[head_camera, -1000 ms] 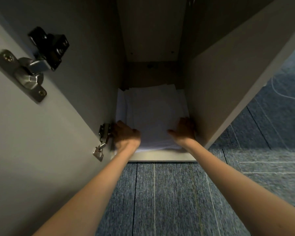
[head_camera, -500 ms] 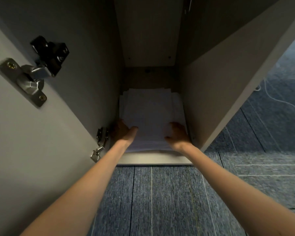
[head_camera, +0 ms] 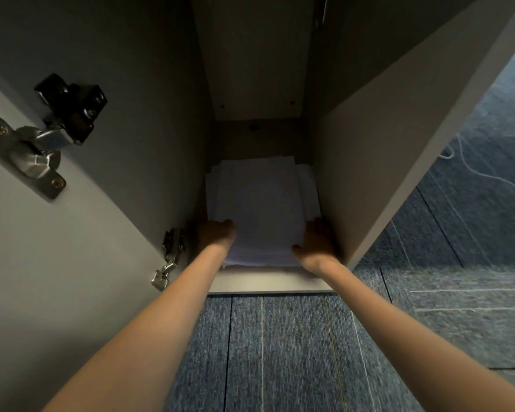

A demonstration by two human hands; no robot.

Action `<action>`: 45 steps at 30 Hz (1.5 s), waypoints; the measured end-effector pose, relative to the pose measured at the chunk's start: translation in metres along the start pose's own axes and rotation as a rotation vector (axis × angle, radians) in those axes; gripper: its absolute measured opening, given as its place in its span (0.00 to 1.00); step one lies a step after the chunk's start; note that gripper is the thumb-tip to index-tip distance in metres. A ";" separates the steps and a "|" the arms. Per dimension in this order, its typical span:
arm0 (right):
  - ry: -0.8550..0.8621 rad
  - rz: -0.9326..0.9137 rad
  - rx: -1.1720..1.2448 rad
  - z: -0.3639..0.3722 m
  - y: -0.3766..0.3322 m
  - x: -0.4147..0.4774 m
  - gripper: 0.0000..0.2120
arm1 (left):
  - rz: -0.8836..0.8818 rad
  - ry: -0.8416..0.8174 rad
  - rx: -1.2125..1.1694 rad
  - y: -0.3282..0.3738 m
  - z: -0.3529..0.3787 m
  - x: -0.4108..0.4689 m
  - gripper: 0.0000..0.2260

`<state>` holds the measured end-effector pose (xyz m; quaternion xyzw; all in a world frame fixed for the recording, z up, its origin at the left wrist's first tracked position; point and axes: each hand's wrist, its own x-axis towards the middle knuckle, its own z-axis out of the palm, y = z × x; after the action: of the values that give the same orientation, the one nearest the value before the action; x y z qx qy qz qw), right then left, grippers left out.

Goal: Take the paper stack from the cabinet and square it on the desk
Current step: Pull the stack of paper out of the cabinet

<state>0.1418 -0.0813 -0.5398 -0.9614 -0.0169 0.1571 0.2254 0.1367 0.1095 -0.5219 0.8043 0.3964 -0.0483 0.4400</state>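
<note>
Paper stack (head_camera: 259, 209) lies on the cabinet (head_camera: 369, 162) floor. Our left hand (head_camera: 216, 236) and right hand (head_camera: 317, 243) hold its near corners. It looks floppy and slippery, so we should grip underneath.

Blue carpet (head_camera: 280, 352), white cable (head_camera: 470, 162) on it; door hinges (head_camera: 39, 138) left

Pretty dim shot, you're looking into a shadowy cabinet (head_camera: 259, 84) whose back is nearly black. Light comes from behind you and the right, so the carpet (head_camera: 280, 352) is brightest. The paper stack (head_camera: 259, 203) glows faintly. Wide-angle lens bends the door hinge (head_camera: 39, 138) side; your forearms go soft and blurry near the bottom.
</note>
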 end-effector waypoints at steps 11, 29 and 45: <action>0.054 -0.011 0.024 0.005 0.004 -0.003 0.34 | -0.113 -0.492 -0.558 -0.005 -0.022 0.002 0.07; 0.009 0.189 1.121 -0.039 -0.024 -0.005 0.17 | 0.057 0.033 -0.526 -0.005 -0.029 -0.029 0.18; 0.110 0.174 0.432 -0.189 -0.111 -0.174 0.13 | -0.120 -0.131 -0.422 0.073 -0.135 -0.183 0.17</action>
<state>0.0395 -0.0801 -0.2791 -0.8958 0.1124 0.1232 0.4121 0.0247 0.0796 -0.3131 0.6647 0.4155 -0.0425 0.6195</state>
